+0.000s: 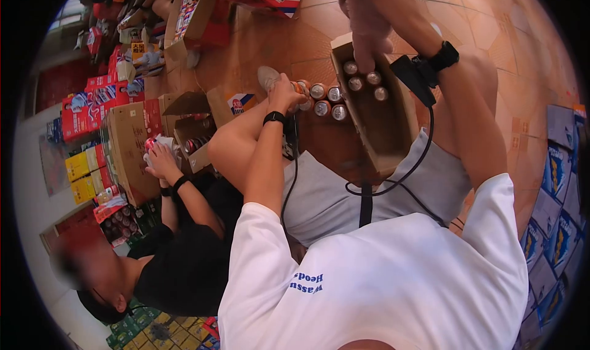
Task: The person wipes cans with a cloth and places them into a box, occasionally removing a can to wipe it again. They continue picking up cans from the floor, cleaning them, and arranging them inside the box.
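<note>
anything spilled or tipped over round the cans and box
Nothing stands out: the cans by the left hand look upright, those in the box do too, and no spill shows. Small dents would not show.

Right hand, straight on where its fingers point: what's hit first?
Likely one of the silver-topped cans inside the open cardboard box, just past the right hand; depth there is unclear.

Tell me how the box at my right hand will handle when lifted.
The box looks like cardboard, so it would probably flex somewhat. With its cans bunched at the far end, it would likely feel heavier there. They stand upright beside bare space, so tilting might topple or slide them.
</note>
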